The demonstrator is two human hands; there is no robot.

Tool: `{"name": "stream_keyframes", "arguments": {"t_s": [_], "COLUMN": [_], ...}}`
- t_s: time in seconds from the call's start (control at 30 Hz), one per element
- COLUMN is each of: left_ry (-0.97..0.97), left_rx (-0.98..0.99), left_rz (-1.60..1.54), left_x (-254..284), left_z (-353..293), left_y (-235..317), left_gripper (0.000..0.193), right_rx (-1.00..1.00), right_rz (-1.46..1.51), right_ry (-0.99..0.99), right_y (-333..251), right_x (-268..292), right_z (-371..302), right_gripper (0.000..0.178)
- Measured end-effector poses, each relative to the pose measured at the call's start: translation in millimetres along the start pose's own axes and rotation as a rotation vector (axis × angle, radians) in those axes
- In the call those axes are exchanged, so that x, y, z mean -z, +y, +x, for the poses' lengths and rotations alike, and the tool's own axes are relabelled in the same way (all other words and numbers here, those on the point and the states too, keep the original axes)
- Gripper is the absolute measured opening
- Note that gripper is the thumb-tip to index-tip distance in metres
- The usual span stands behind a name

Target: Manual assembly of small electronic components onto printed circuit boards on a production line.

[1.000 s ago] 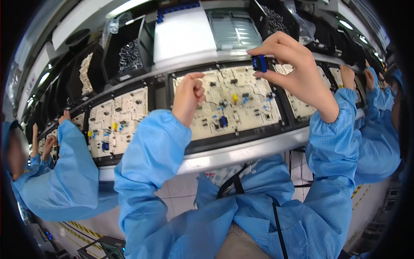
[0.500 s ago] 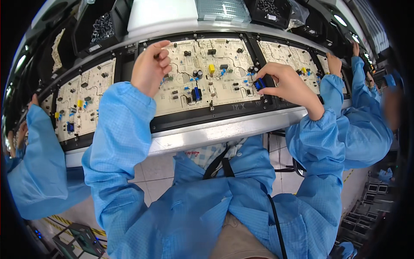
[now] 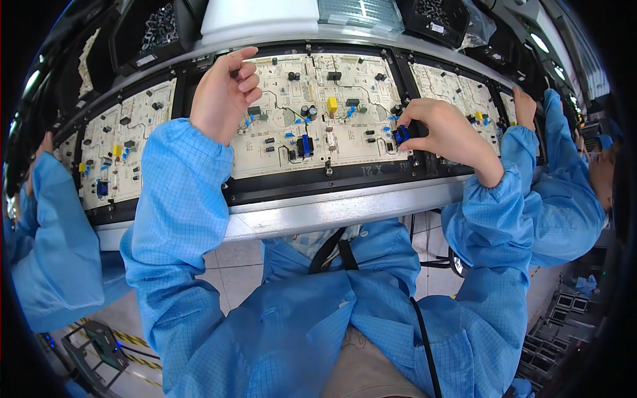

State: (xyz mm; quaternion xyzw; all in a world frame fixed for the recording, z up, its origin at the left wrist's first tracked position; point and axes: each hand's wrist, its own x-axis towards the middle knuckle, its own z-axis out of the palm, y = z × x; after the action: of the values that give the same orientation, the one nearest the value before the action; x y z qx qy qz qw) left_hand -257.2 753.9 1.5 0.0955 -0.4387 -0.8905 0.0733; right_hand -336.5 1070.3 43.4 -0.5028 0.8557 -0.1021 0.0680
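Note:
Before me, a black frame (image 3: 371, 170) holds a pair of pale circuit boards (image 3: 285, 159) set side by side. My right hand (image 3: 448, 132) pinches a blue-and-black block component (image 3: 402, 134) between thumb and fingertips, low at the right board's right edge; whether its pins sit in the board is hidden. A similar blue-and-black component (image 3: 304, 146) stands upright on the left board. Over that board's left side my left hand (image 3: 225, 96) hovers with curled fingers, the index fingertip pointing right. What it holds, if anything, is hidden.
More framed boards lie left (image 3: 133, 142) and right (image 3: 451, 86). Behind stand black bins of small parts (image 3: 159, 30), a white foam block (image 3: 259, 16) and a clear tray (image 3: 358, 14). A metal rail (image 3: 345, 207) runs along the front. Co-workers' blue sleeves (image 3: 60, 232) flank me.
My right hand has shifted slightly down, and the blue-and-black component in it is now more upright against the board. My left hand has drifted a little left and up, still curled.

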Motion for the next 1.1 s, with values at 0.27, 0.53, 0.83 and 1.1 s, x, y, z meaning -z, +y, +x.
{"name": "stream_keyframes", "arguments": {"t_s": [0.27,0.53,0.83,1.1], "left_ry": [-0.040,-0.042,-0.041,-0.638], "left_rx": [0.000,-0.003,0.000,0.148], "left_rz": [-0.005,0.001,0.003,-0.403], "left_x": [-4.3,-3.0,-0.6,27.9], "left_z": [-3.4,-2.1,-1.6,27.8], "left_y": [2.2,-2.3,-3.7,-7.8], "left_gripper": [0.033,0.033,0.032,0.024], "right_rx": [0.036,0.004,-0.051,-0.243], "right_rz": [0.055,-0.098,-0.044,0.445], "right_ry": [-0.024,-0.017,0.069,0.103], "right_y": [8.6,-8.8,-9.4,30.3], "right_x": [1.4,-3.5,-18.4,6.1], "right_z": [0.9,-3.0,-12.1,-22.1], "right_gripper": [0.033,0.035,0.033,0.028]}}
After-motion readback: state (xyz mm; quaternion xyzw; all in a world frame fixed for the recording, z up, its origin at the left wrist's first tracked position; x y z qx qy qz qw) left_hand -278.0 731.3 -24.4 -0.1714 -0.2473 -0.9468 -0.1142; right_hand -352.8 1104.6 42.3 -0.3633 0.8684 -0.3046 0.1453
